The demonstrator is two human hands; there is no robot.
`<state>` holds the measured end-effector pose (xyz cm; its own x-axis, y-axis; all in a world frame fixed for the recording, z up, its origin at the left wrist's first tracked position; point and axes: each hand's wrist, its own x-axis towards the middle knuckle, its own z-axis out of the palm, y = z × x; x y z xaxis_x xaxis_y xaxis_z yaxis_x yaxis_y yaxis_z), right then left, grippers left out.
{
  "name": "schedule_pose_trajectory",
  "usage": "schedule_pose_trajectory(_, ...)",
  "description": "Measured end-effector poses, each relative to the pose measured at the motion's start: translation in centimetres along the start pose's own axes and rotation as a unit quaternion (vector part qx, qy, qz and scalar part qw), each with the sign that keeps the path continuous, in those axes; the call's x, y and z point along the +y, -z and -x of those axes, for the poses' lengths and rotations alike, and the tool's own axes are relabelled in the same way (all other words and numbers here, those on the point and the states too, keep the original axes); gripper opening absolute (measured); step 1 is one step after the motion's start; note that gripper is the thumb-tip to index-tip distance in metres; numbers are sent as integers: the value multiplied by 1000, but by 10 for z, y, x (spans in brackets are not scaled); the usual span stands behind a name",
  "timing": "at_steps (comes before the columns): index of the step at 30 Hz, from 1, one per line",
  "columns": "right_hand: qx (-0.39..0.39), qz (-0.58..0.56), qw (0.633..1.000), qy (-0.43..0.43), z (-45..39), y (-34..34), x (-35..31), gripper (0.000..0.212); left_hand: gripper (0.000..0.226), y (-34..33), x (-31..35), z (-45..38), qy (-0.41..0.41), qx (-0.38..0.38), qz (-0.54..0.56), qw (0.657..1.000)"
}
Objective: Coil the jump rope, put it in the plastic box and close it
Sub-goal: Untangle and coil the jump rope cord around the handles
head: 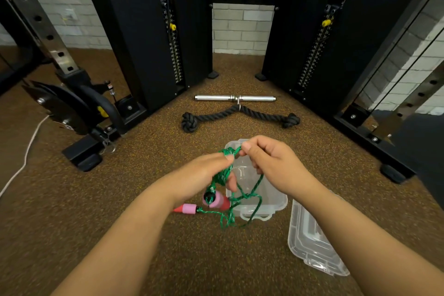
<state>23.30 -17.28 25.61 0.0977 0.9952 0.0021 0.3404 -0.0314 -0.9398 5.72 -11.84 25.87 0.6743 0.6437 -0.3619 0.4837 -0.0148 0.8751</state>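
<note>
Starting at the left, the left hand [204, 175] is clenched round the wound bundle of the green jump rope [222, 175], its long axis near upright, one pink handle [215, 199] hanging just below. A second handle [187, 208] lies on the floor [120, 199]. The right hand [266, 158] pinches the free strand at the bundle's top; slack loops trail beneath. The open plastic box [269, 199] sits directly under both hands, nearer the right. Its lid [310, 243] lies apart, rightward.
</note>
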Motion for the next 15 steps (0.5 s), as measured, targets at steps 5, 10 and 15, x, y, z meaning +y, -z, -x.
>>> schedule_pose_trajectory(5, 25, -73, 996, -53, -4, 5, 5, 31, 31, -1, 2, -3, -26, -1, 127, 992)
schedule_pose_trajectory(10, -77, -178, 976, -98, -3, 14, 11, 30, 33, 9, 6, -2, -49, 105, 203, 972)
schedule_pose_trajectory(15, -92, -141, 979, -118, -1, 25, 25, 29, 30, 23, 3, -2, -50, 207, 318, 924)
